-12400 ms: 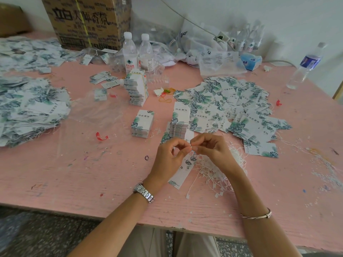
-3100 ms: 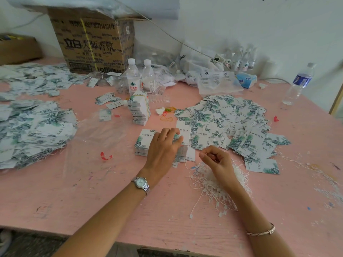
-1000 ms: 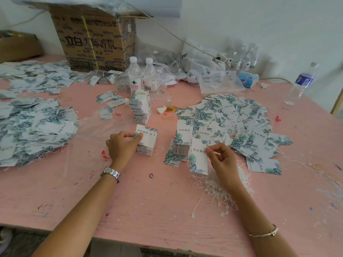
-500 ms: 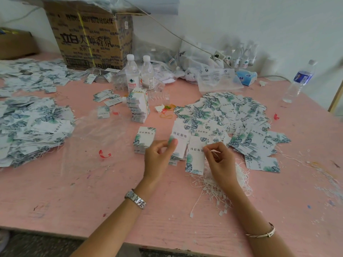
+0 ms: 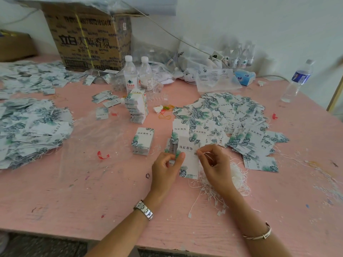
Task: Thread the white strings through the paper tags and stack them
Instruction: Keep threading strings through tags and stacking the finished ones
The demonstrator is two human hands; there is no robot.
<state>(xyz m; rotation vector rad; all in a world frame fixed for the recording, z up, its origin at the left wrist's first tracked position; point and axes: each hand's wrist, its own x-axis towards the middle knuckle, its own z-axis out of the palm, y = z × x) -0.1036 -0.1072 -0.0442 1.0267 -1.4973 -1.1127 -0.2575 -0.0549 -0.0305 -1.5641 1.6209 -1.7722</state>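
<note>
My left hand (image 5: 166, 168) pinches the left edge of white paper tags (image 5: 189, 156) printed with green leaves and dark characters, held just above the table. My right hand (image 5: 216, 168) pinches a thin white string (image 5: 206, 153) at the tags' right edge. A tangle of loose white strings (image 5: 235, 178) lies under and right of my right hand. Two neat tag stacks stand close by, one (image 5: 143, 140) to the left and one (image 5: 176, 135) behind the held tags. A wide heap of tags with strings (image 5: 228, 117) spreads at the right.
The pink table (image 5: 83, 191) carries more tag heaps (image 5: 31, 125) at the left, a tall banded tag stack (image 5: 137, 106), two water bottles (image 5: 138, 75), a cardboard box (image 5: 89, 38), plastic bags (image 5: 213, 78) and another bottle (image 5: 297, 80) at the far right.
My left hand left the left stack, took tags from the middle stack and brought them to my right hand. My right hand kept its string and stayed over the string tangle.
</note>
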